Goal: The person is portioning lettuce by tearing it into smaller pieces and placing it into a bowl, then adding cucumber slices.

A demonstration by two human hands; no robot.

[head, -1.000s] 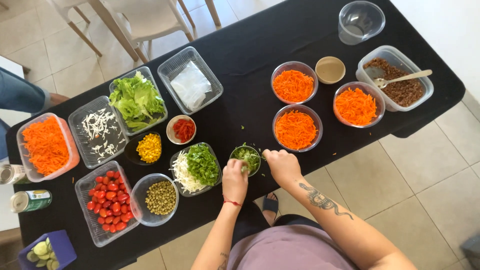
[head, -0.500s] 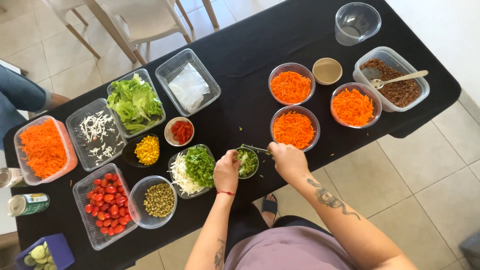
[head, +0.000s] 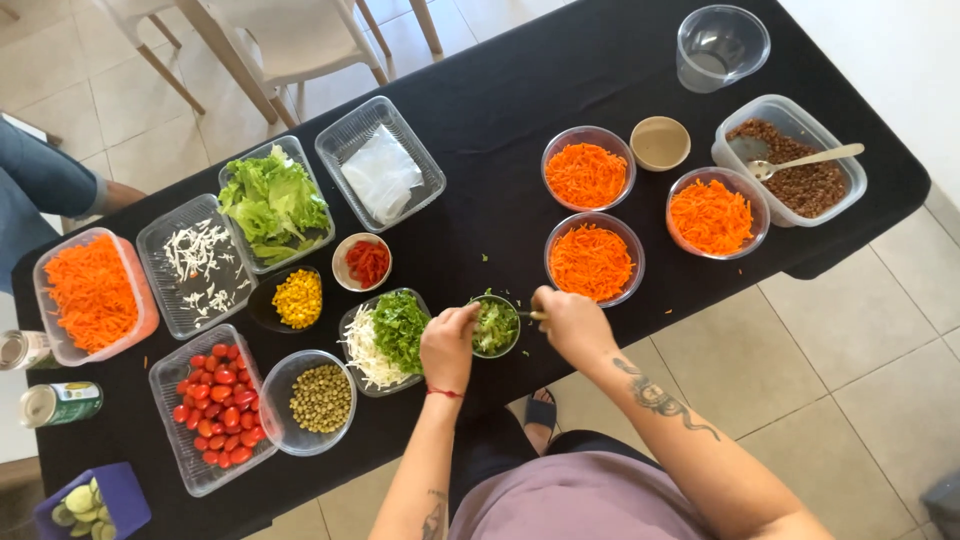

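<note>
While both hands (head: 450, 345) grip, bowl (head: 495, 327) sits between.

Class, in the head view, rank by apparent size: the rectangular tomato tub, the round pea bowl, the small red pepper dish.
1. Rectangular clear tomato tub
2. Round clear pea bowl
3. Small round red pepper dish

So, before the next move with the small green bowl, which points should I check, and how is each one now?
1. Left hand steadies the small bowl: ok.
2. Right hand holds a utensil at the bowl: ok; its kind cannot tell.
3. Bowl stands flat on the black table: ok.
4. Bowl is away from the table edge: not ok, it is close.
5. Carrot bowl is apart from the right hand: ok, but close.
</note>
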